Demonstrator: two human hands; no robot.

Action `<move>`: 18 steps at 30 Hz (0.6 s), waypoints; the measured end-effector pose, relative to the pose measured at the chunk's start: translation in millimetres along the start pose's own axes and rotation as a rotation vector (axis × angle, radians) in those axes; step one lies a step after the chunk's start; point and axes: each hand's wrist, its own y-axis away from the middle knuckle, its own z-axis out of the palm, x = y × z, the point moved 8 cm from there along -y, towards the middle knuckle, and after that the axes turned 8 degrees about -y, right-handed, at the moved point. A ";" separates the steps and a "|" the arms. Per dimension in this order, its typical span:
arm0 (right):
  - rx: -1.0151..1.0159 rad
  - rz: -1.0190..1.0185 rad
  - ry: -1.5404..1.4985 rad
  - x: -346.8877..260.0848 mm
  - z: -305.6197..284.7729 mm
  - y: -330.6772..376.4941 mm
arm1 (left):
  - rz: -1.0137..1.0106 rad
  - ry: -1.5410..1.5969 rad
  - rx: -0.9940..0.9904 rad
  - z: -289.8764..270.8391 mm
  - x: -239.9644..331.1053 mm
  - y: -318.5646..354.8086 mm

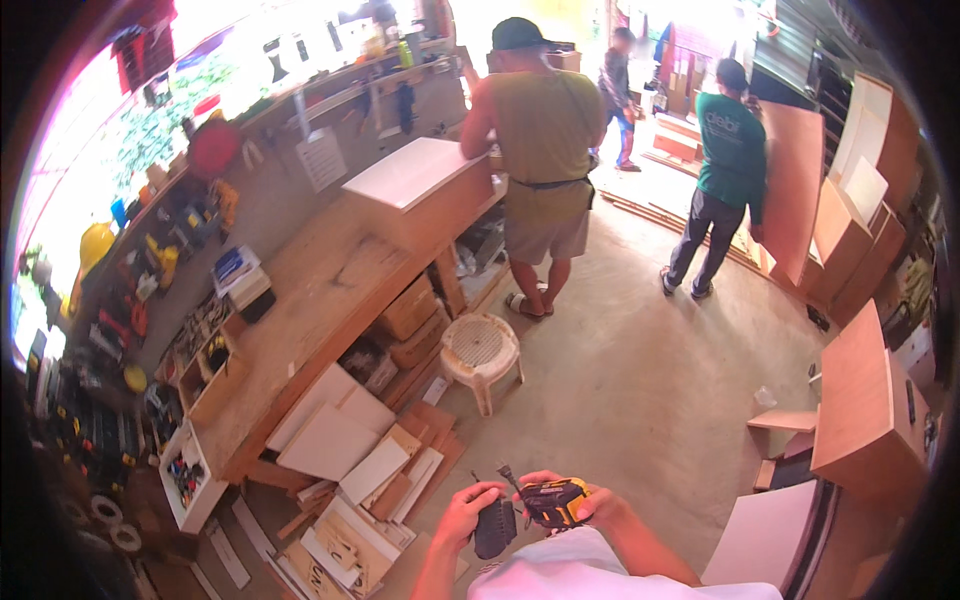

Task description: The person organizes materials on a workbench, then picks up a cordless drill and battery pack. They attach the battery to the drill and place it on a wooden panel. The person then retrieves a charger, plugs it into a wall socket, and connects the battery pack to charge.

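Low in the head view, my left hand [461, 517] is closed on a dark grey ribbed block [495, 528], whose exact kind I cannot make out. My right hand [600, 503] grips a boxy yellow-and-black device [556, 502], rounded at the corners, also of unclear kind. The two things are held close together in front of my light shirt. Between them a dark plug-like piece [508, 478] on a thin stem sticks up. Small parts of both things are hidden by my fingers.
A long wooden workbench [310, 270] carries a white-topped box [420, 175]. Before it stand a plastic stool [480, 350] and stacked board offcuts [340, 440]. One person [545, 130] leans at the bench; another [725, 150] holds a large panel [795, 190]. Wooden cabinet pieces [860, 400] stand at right.
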 end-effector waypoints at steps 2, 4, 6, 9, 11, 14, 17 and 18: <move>-0.047 -0.003 -0.001 -43.1 -14.0 10.9 | -0.014 0.044 -0.094 35.6 12.4 -45.4; -0.031 -0.024 -0.024 -90.1 -19.6 25.8 | -0.028 0.049 -0.142 71.7 29.4 -85.3; 0.002 -0.087 0.045 -140.2 -40.2 36.5 | -0.051 0.007 -0.146 107.2 54.5 -121.8; 0.154 -0.244 0.131 -212.9 -65.7 56.3 | 0.012 -0.223 -0.211 152.6 100.0 -180.6; 0.319 -0.410 0.242 -258.9 -93.7 65.7 | 0.061 -0.410 -0.337 181.3 117.4 -216.9; 0.504 -0.640 0.352 -326.5 -116.3 77.5 | -0.009 -0.414 -0.432 222.0 129.8 -269.6; 0.649 -0.678 0.510 -389.2 -142.2 80.4 | -0.072 -0.276 -0.485 258.7 128.3 -337.8; 0.692 -0.749 0.768 -419.1 -145.6 80.0 | -0.084 -0.204 -0.548 273.1 131.5 -362.1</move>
